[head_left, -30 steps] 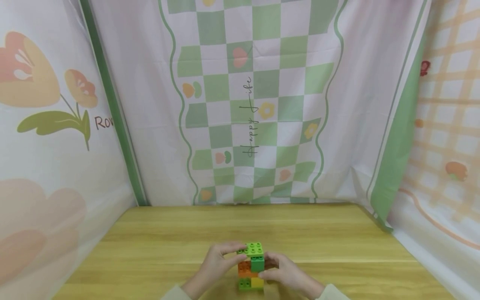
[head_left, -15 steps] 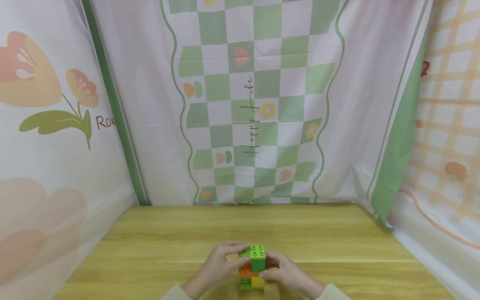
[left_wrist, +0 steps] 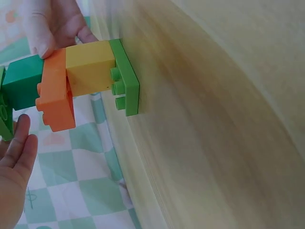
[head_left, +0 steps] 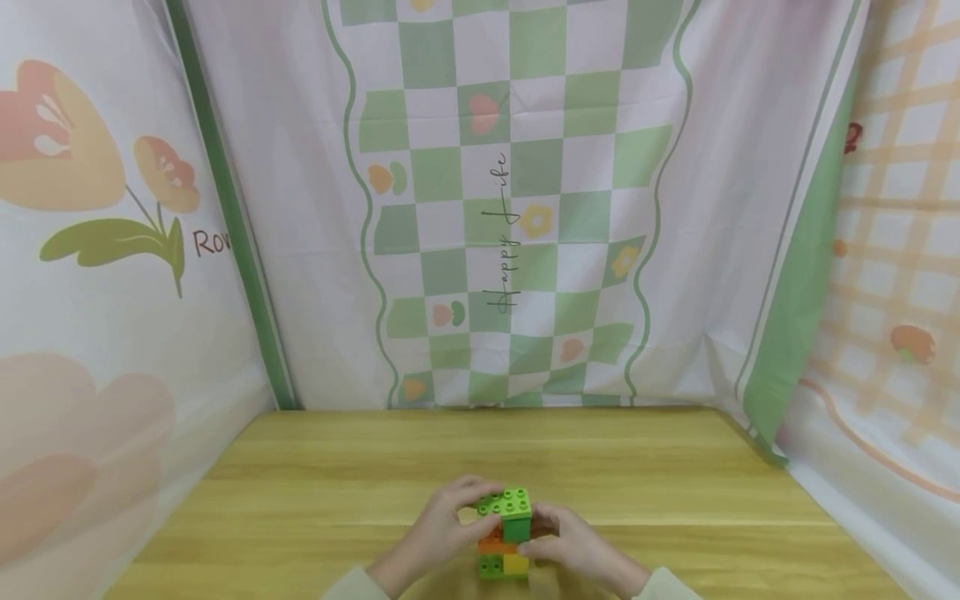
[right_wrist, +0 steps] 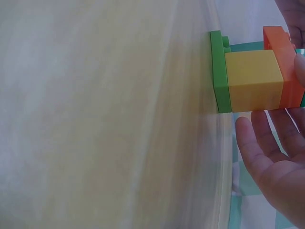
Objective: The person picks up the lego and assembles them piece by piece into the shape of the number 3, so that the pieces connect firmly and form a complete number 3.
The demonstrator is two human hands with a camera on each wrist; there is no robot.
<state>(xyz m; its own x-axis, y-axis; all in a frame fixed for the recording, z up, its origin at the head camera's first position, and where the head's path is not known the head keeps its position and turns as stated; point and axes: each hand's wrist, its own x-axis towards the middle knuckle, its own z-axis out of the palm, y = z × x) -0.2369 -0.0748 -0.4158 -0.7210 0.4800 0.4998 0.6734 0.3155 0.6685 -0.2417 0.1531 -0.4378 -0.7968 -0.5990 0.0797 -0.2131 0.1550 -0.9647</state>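
A stack of toy building bricks stands upright on the table. Its lowest piece is a light green flat brick (left_wrist: 126, 81), with a yellow brick (right_wrist: 252, 81) on one half. Above these come an orange brick (left_wrist: 56, 90), a dark green brick (head_left: 516, 531) and, on top, a light green brick (head_left: 513, 502). My left hand (head_left: 444, 529) holds that top brick from the left, thumb in front and fingers behind. From the right, my right hand (head_left: 576, 546) grips the stack around the orange and dark green bricks, its thumb on the orange one.
The wooden table (head_left: 337, 467) spreads out behind and to both sides of the stack. A green-and-white checked cloth (head_left: 480, 250) hangs at its back edge. Printed cloths (head_left: 885, 333) hang along the sides.
The top light green brick has come down and slightly right with my left hand, covering the dark green brick's studs. My right hand has stayed around the stack.
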